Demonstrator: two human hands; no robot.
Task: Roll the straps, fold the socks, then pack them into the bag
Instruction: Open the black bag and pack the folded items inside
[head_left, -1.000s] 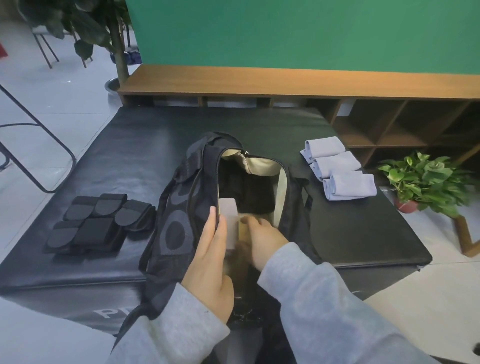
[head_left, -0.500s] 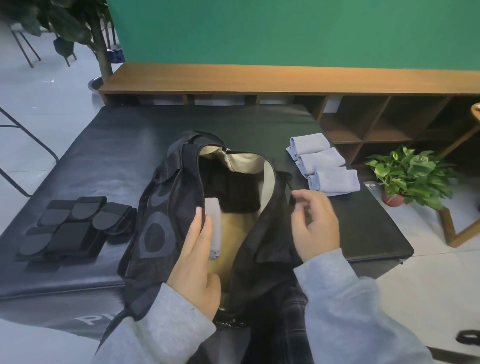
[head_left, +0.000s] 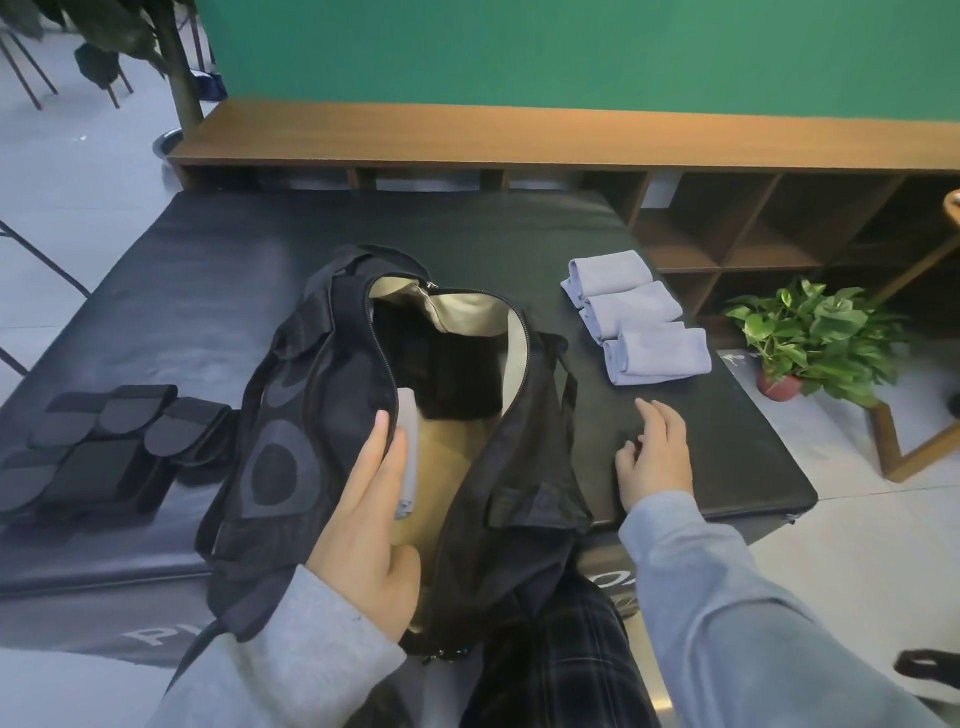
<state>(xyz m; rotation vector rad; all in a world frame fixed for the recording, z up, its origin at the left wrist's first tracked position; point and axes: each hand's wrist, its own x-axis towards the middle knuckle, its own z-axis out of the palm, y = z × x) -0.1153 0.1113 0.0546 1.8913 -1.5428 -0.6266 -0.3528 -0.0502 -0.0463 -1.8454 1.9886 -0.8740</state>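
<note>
The black duffel bag (head_left: 332, 415) lies unzipped at the near centre of the black padded mat (head_left: 467, 228) and serves as the reference point. Inside it, 1 folded grey sock (head_left: 408, 452) stands against the left wall of the opening, above the tan lining; a dark mass deeper inside cannot be identified. The left hand (head_left: 363, 530) rests at the near-left lip of the bag with straight fingers laid flat along that sock, pressing it to the wall and closed around nothing. The right hand (head_left: 655, 460) hovers over the mat just right of the bag, fingers relaxed and slightly spread, holding nothing. Judged progress: rolling and folding appear complete, and packing has only begun. To the far right of the bag, 3 folded grey socks (head_left: 636, 317) lie in a touching row, not yet packed. To the left of the bag, the rolled black straps (head_left: 104, 447) sit in a tight cluster, also unpacked; their exact count cannot be told. Remaining work is to move the 3 socks and all straps into the bag. Beyond the bag stands a low wooden shelf unit (head_left: 519, 135) below a green wall; a potted plant (head_left: 815, 338) stands on the floor far right of the bag. The mat between the right hand and the socks carries no obstruction; the bag's right flap sags inward and may narrow the opening.
</note>
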